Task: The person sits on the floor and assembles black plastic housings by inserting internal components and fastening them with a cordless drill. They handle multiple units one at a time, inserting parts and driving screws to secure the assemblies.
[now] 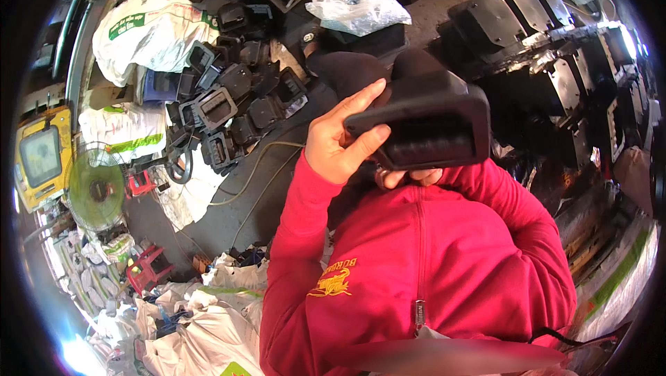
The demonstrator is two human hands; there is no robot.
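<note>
A black moulded plastic housing (444, 143), box-shaped with a raised rim and a deep recess, is held tilted up in front of my chest. My left hand (345, 133) grips its left end, thumb on the near face and fingers over the far side. Just below the housing's near edge, the curled fingers of my right hand (416, 177) show in part. The housing hides the rest of that hand and whatever may be in it.
A heap of similar black plastic parts (236, 95) lies on the floor at left, beside white sacks (149, 32). More black housings (541, 50) are stacked at right. A clear plastic bag (357, 5) sits ahead. A fan (97, 185), red stool (148, 268) and cable (260, 157) are at left.
</note>
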